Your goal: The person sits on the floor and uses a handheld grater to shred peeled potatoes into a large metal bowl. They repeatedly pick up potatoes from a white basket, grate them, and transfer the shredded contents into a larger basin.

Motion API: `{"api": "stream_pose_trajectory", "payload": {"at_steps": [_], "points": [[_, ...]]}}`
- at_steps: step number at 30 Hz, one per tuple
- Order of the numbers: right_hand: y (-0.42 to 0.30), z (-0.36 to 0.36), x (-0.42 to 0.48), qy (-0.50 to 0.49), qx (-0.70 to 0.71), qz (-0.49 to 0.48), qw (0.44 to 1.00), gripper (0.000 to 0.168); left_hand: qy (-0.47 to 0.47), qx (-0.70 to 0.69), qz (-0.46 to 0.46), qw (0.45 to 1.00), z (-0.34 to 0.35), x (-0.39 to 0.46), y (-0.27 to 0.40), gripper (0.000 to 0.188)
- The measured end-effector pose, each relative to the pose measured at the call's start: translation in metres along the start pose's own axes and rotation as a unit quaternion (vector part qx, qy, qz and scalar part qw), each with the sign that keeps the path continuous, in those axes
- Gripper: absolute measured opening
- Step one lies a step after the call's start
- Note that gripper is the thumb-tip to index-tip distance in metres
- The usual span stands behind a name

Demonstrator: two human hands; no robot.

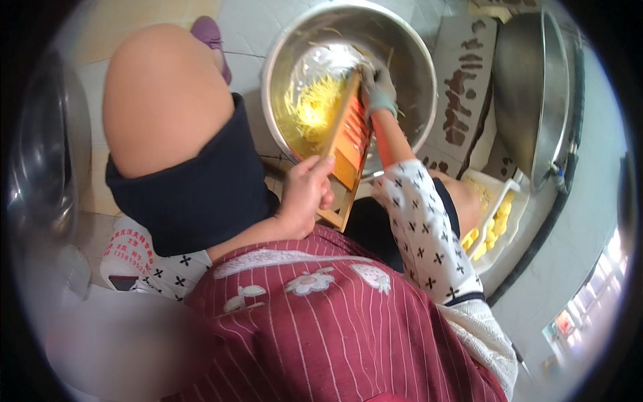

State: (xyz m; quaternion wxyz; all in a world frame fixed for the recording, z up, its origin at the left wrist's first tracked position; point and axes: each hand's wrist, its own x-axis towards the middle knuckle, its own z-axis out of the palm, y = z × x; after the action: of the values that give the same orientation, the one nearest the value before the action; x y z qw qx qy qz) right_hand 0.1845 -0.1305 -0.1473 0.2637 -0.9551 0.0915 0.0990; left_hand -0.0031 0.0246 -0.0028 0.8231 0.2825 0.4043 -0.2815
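My bare left hand (304, 198) grips the near end of a wooden-framed grater (346, 166) with an orange face. The grater slants down into a large stainless steel bowl (274, 118) in front of me. My right hand (378, 90), in a pale grey-green glove, is pressed against the grater's far part, inside the bowl. Whatever lies under that palm is hidden, and its fingers are blurred. Thin yellow shreds (314, 108), apparently potato, are heaped in the bowl left of the grater. A few more cling to the bowl's wall.
At my right stands a white plastic basket (521, 193) with several peeled yellow pieces (500, 221), seemingly potatoes. A big metal basin (522, 100) leans beyond it, near a black hose (545, 226). On my left are a metal pan (45, 151) and a white bucket (125, 246) bearing red writing.
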Motion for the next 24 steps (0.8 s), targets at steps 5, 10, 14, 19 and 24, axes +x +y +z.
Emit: {"api": "stream_pose_trajectory", "payload": {"at_steps": [5,10,14,19,24], "points": [[0.050,-0.012,-0.046,0.051,0.130,0.011,0.990,0.040,-0.027,0.178,0.110,0.977,0.004,0.007,-0.008,0.022],[0.049,-0.028,-0.068,0.104,0.278,0.126,0.947,0.026,-0.035,0.209,0.163,0.964,-0.008,0.009,-0.009,0.022],[0.046,-0.029,-0.109,0.002,0.246,0.097,0.964,0.026,-0.031,0.189,0.231,0.954,-0.009,0.002,0.014,0.022],[-0.017,-0.010,-0.128,-0.396,0.123,0.007,0.910,0.035,0.000,0.180,0.252,0.951,-0.019,0.009,0.029,0.022],[0.021,0.061,-0.100,-0.148,0.203,-0.135,0.958,0.033,0.044,0.198,0.236,0.950,-0.029,0.022,0.021,0.021]]}}
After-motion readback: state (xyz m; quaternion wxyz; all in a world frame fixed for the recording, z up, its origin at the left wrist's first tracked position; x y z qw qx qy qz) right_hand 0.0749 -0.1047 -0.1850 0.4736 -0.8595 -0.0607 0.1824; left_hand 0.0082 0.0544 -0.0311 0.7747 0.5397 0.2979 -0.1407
